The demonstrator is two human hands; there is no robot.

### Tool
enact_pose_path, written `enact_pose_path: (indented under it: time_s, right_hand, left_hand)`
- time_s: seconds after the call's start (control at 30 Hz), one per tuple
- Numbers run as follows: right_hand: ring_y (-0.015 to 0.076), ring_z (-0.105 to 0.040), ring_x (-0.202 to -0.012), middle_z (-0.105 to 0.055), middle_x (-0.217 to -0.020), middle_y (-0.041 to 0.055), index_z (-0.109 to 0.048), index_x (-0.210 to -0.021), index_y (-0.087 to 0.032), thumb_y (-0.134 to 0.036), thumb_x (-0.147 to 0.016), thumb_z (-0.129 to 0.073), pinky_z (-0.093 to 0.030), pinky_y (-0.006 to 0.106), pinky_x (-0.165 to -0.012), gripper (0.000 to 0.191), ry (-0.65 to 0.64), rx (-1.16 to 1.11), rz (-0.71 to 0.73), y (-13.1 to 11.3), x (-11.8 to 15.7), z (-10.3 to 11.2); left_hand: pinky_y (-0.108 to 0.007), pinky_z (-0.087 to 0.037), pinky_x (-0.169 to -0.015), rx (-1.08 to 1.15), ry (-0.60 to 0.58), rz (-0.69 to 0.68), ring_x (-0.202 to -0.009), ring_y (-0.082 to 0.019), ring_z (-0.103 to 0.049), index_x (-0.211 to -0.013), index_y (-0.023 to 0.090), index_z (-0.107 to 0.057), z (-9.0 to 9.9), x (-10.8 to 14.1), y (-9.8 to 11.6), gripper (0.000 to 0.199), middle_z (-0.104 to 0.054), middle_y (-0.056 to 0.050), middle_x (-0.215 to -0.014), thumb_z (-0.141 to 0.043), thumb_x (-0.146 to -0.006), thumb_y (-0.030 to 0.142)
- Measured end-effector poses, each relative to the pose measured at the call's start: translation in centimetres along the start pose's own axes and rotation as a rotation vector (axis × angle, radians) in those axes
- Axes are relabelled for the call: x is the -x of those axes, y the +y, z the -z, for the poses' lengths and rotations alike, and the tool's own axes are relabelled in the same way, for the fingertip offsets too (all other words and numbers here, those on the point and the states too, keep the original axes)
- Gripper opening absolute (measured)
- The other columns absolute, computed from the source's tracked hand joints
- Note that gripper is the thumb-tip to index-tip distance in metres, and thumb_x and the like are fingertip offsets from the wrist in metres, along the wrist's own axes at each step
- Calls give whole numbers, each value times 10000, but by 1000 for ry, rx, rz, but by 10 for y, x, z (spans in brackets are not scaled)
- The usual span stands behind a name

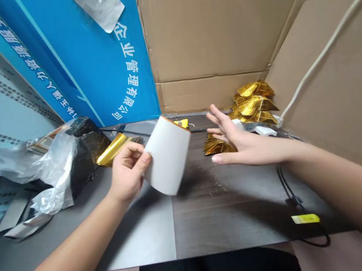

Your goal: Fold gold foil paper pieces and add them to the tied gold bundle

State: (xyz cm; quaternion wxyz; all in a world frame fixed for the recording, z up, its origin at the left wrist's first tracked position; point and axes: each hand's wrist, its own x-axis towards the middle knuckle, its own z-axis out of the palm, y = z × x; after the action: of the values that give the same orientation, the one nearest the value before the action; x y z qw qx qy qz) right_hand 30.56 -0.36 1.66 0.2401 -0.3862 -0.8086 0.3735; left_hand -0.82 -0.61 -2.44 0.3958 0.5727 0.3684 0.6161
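Note:
A curved white sheet (170,155) with a thin golden edge along its top is pinched at its left side by my left hand (128,170). It is raised over the dark table, tilted. My right hand (232,141) is held apart from the sheet, fingers spread, with nothing in it. Behind that hand lies a bundle of pleated gold foil (218,144), partly hidden by the fingers. More gold foil fans (253,100) are piled at the back right. A rolled gold foil sheet (113,150) rests just behind my left hand.
Crumpled clear plastic and a black bag (84,144) lie on the left of the table (200,227). A small yellow item (182,123) sits at the back. Cardboard walls (203,29) and a blue printed panel (90,67) stand behind. Black cable with a yellow tag (305,219) runs at right.

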Motion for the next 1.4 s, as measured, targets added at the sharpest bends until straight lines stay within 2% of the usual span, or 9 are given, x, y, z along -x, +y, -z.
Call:
enact_pose_path:
  time_s: [0.1, 0.2, 0.27, 0.4, 0.57, 0.83, 1.07, 1.23, 1.4]
  right_hand:
    - [303, -462, -1470, -326, -1663, 196, 64, -1623, -314, -489, -762, -834, -457, 536, -1152, 1256, 22, -381, -12, -11, -6, -34]
    - [257, -729, -1026, -725, -1182, 123, -554, -1303, -190, -440, -724, -867, -635, 400, -846, 705, 131, -480, -122, -11, -11, -57]
    - [204, -710, -720, -733, -871, 54, -641, -1036, -168, -422, -717, -859, -624, 351, -632, 462, 200, -447, -204, -8, -16, -63]
    - [164, -641, -549, -655, -650, -28, -619, -1090, -177, -341, -687, -853, -550, 307, -537, 494, 412, -343, -269, 1, -30, -64]
    - [106, -565, -535, -631, -726, -49, -564, -1124, -222, -333, -748, -765, -418, 234, -506, 441, 651, -343, -166, 6, -48, -81]
    - [141, -631, -691, -725, -880, 50, -758, -995, -168, -260, -717, -612, -517, 266, -588, 327, 403, -630, -229, 16, -42, -102]
    - [201, -730, -1098, -734, -1296, 85, -759, -1224, -220, -233, -790, -785, -596, 350, -962, 435, 175, -493, -55, 28, -30, -89]
    - [228, -774, -991, -799, -1117, 79, -819, -1087, -262, -324, -831, -806, -615, 371, -932, 263, 229, -238, 69, 33, -28, -85]
    - [203, -746, -733, -801, -825, 69, -842, -905, -250, -442, -874, -766, -604, 327, -715, 210, 321, -152, 158, 29, -32, -92]
  left_hand:
    - [-149, -435, -502, 138, -117, 253, -540, -70, -534, -807, 180, -548, -18, 10, -5, 565, -615, 39, -645, -910, -646, 584]
    - [-157, -469, -520, 141, -203, 403, -573, -81, -574, -856, 185, -507, -18, 12, -14, 578, -638, 32, -699, -882, -682, 589]
    - [-153, -463, -489, 64, -282, 432, -560, -84, -571, -948, 199, -497, -12, 11, -22, 572, -615, 49, -692, -849, -723, 589]
    - [-176, -458, -397, -42, -420, 389, -468, -85, -545, -1223, 266, -395, 3, 8, -35, 606, -579, 92, -740, -781, -819, 502]
    - [-228, -482, -467, -67, -584, 416, -450, -130, -597, -1074, 143, -634, 11, 6, -38, 313, -607, 30, -591, -641, -869, 381]
    - [-264, -561, -770, -41, -491, 270, -917, -179, -709, -1091, 144, -749, 17, 4, -40, 378, -774, -79, -1081, -625, -735, 166]
    - [-274, -562, -807, -112, -513, 155, -946, -193, -720, -1062, 159, -791, 24, 3, -42, 286, -757, -104, -1060, -744, -827, 315]
    - [-237, -528, -715, -144, -528, 76, -838, -158, -699, -1018, 174, -819, 27, 1, -40, 217, -751, -96, -971, -742, -846, 283]
    - [-227, -501, -634, -135, -589, 17, -759, -139, -659, -968, 166, -821, 27, 1, -37, 170, -718, -88, -904, -721, -884, 275]
